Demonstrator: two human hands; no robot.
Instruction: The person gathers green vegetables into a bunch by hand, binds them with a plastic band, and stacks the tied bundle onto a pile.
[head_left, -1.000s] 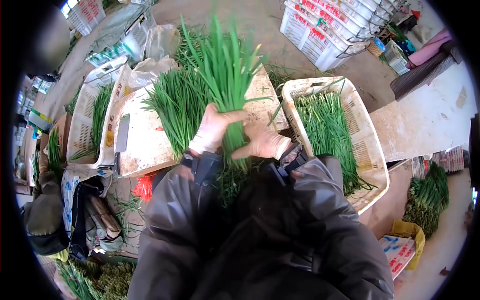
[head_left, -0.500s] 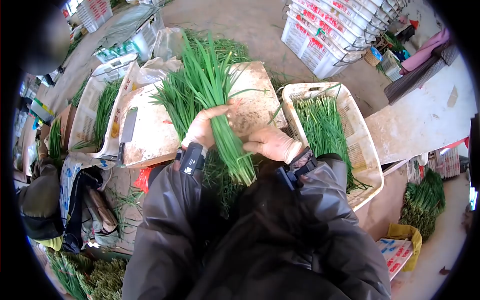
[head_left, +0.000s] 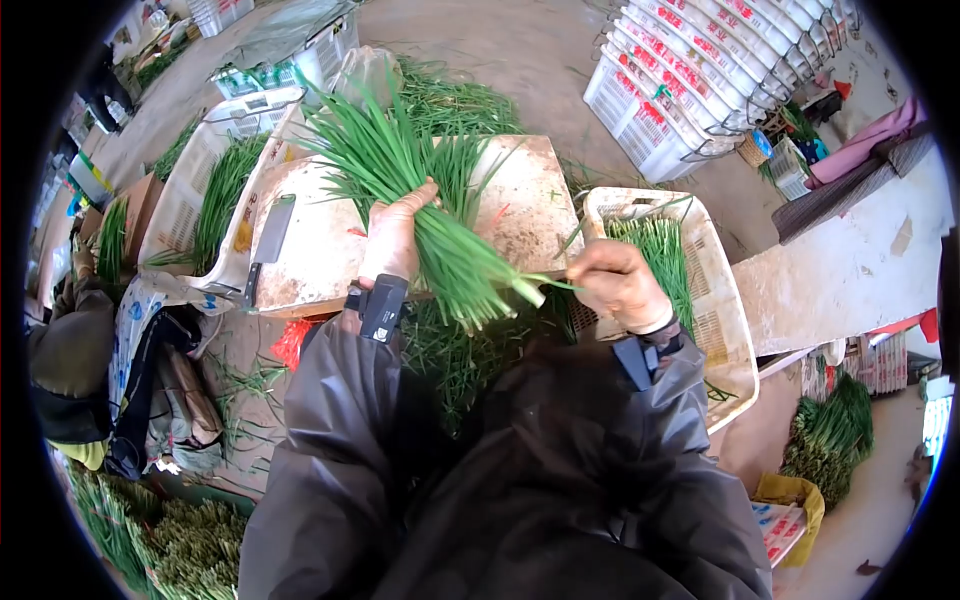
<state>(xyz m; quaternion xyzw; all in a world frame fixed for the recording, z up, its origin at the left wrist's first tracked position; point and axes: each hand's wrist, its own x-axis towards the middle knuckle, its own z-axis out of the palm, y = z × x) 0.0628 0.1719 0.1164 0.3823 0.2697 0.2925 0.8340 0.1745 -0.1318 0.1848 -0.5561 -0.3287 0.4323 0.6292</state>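
A thick bunch of green chives [head_left: 440, 250] hangs slantwise over the board's near edge, leaf tips up to the left and pale stem ends down to the right. My left hand [head_left: 393, 240] is wrapped round its middle. Beside the stem ends, my right hand [head_left: 622, 285] is closed in a pinch on a thin chive blade [head_left: 556, 284] that sticks out from the bunch. More chives lie behind the bunch on the stained board [head_left: 535, 185]. A cleaver [head_left: 272, 232] rests at the board's left side.
Right of the board stands a white crate [head_left: 738, 345] holding chives. At the left is another crate [head_left: 170, 225] with greens. Stacked crates [head_left: 640, 120] rise at the back right. Cut leaves [head_left: 465, 365] lie below the board. Chive bundles [head_left: 195, 540] sit at lower left.
The bunch has tilted further, its leaf tips swinging left and its stem ends right. My right hand has moved right and up, and now pinches a blade.
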